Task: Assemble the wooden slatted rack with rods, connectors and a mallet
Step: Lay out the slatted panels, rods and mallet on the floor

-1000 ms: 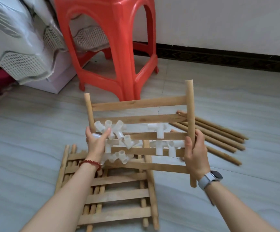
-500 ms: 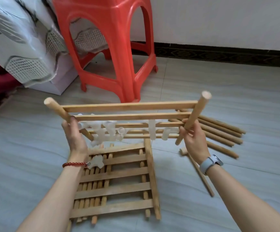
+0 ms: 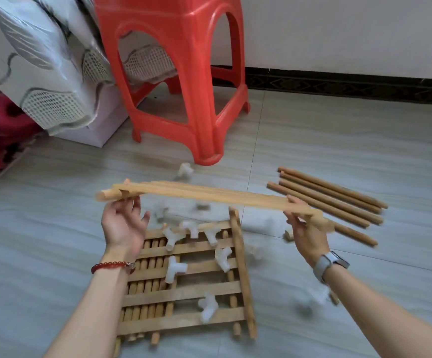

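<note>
Two slatted panels (image 3: 209, 196), one stool (image 3: 181, 81).

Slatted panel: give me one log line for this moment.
slatted panel: held level, seen edge-on | left hand: under its left end | right hand: under its right end | connectors: tumbling, blurred | rods: on floor
</note>
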Motion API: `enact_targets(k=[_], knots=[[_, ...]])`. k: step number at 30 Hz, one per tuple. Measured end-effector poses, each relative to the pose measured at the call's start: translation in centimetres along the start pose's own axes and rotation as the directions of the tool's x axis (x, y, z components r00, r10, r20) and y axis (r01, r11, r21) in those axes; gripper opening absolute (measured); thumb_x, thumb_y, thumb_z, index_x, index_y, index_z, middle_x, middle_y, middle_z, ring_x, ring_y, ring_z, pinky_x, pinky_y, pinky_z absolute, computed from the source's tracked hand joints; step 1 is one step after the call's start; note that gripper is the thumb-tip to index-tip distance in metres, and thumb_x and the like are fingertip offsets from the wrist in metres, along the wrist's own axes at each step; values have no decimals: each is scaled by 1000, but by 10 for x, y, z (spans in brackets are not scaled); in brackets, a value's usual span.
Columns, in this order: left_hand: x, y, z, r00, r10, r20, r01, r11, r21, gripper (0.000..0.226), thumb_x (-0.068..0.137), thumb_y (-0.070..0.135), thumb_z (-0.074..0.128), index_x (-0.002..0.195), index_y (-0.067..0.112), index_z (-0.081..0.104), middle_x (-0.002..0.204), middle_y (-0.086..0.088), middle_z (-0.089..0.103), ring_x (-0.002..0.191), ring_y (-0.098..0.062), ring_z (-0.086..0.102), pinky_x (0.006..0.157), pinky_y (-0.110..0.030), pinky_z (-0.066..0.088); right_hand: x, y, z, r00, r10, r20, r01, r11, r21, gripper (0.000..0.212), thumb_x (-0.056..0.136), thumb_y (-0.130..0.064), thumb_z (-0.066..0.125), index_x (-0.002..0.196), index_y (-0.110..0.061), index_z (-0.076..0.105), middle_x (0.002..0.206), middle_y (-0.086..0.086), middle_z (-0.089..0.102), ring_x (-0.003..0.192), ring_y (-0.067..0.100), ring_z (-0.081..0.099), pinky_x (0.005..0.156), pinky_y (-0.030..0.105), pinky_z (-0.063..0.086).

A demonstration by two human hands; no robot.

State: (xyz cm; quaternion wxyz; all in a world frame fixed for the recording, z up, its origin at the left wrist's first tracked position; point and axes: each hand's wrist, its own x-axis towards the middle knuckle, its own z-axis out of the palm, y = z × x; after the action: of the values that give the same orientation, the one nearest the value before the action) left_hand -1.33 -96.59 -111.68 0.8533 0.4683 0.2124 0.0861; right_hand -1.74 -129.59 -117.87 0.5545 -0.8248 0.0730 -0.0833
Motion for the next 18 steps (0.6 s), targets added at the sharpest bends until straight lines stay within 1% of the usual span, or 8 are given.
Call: enact_targets(k=[2,4,6,8,11,13,16,18], knots=[[-1,-1,12,999,52,11,-53,989,136,51,88,26,32,136,23,48,130,10,56,132,-4,37,110,-42,16,9,-9,-3,996,11,-89,-19,996,-90,13,94,-16,56,102,-6,62,81,-4,62,84,35,61,69,23,48],[-4,-2,29,994,87,67,-102,956,274,47,99,22,22,140,24,43,138,12,51,130,1,38,110,-38,13,18,-13,-13,983,56,-172,-80,988,-134,11,96,-14,52,98,-4,56,68,-6,55,75,35,56,63,33,39],[-5,-6,43,986,98,136,-140,926,351,42,100,18,25,136,28,45,134,15,52,126,2,42,110,-33,17,22,-16,-29,983,87,-164,-116,978,-172,6,97,-16,48,98,-11,51,69,-4,54,74,31,54,63,35,38],[-9,-7,58,975,118,186,-186,896,404,38,99,15,32,135,23,44,128,9,53,126,-7,43,113,-33,21,22,-17,-51,979,129,-155,-156,972,-174,6,98,-17,45,100,-13,50,72,-4,55,74,27,54,67,41,44],[-27,-11,87,944,142,298,-268,857,441,33,97,11,39,128,24,43,115,11,55,114,-5,49,103,-25,33,9,-23,-91,957,177,-231,-222,958,-184,10,99,-19,42,99,-10,49,76,1,57,78,30,56,75,46,47],[-46,-19,106,906,119,406,-312,836,452,38,96,10,43,132,20,43,120,9,56,113,0,50,95,-19,36,-9,-23,-121,939,184,-291,-255,940,-227,15,99,-19,40,106,-10,49,83,6,58,82,34,55,76,46,47],[-82,-35,126,879,12,476,-274,830,486,47,95,8,45,140,20,40,131,4,51,108,8,52,86,-9,43,-53,-17,-168,894,244,-375,-356,896,-267,19,100,-28,37,108,-15,49,88,7,59,86,34,55,76,45,47],[-102,-47,127,872,-59,486,-234,822,520,46,92,10,48,131,34,46,129,4,53,113,-3,53,97,-26,46,-82,-14,-188,866,274,-419,-396,886,-241,19,100,-32,36,99,-17,47,85,7,58,88,34,55,74,41,45]])
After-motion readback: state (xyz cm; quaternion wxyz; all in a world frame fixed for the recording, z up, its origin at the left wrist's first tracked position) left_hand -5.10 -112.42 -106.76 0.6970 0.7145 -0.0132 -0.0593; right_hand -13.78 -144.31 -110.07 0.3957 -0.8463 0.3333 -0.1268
